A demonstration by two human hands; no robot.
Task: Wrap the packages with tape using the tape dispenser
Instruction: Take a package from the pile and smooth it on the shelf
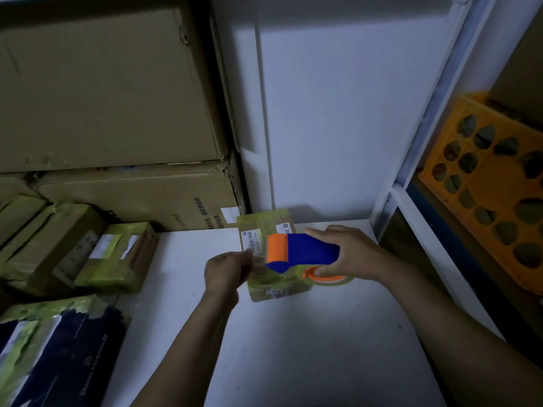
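I see two big brown cardboard boxes on the left, one on top of the other. The top box (102, 83) is very big, and its lower right corner looks a bit torn. The bottom box (132, 198) has black writing on it and a small white label (230, 214) near its right end. The white worktop (293, 333) reaches back to the bottom box and to the white wall (338, 113). On the right I see a white metal shelf post (435, 98) going up. Next to it an orange crate (487, 183) sits on the shelf. It has many round holes in its side. Above the crate I see a brown box (523, 69), partly out of view.
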